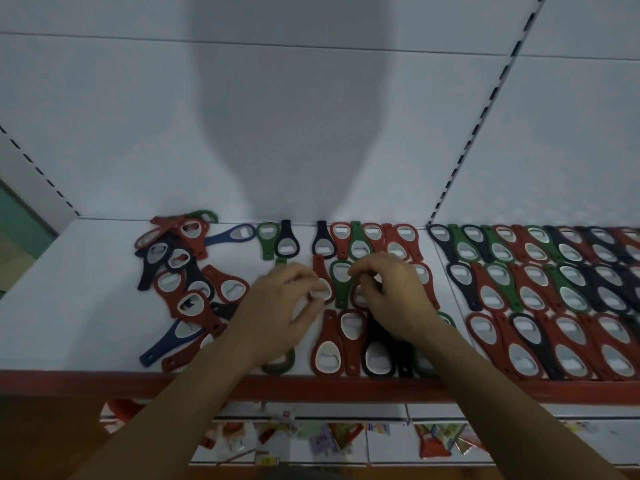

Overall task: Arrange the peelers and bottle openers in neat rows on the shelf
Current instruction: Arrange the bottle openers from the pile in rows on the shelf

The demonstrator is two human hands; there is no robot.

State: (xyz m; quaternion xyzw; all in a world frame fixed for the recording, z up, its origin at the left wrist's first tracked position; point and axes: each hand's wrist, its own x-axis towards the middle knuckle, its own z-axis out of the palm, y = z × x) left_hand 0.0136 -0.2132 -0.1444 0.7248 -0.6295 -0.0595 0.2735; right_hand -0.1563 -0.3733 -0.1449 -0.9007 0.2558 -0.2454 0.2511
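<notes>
My left hand [287, 299] pinches one red bottle opener [323, 282], my right hand [391, 296] another [358, 294], mid-shelf [69, 306]. They seem light, stiff and slick; gripping the ring edge looks safest.

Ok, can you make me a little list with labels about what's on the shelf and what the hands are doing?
Place: white shelf with a red front edge
Items: bottle openers in red, black, green and blue
Right side: neat rows
Left side: jumbled pile
Left hand: pinching a red bottle opener
Right hand: fingers on another red opener
Below: packets on a lower shelf
</notes>
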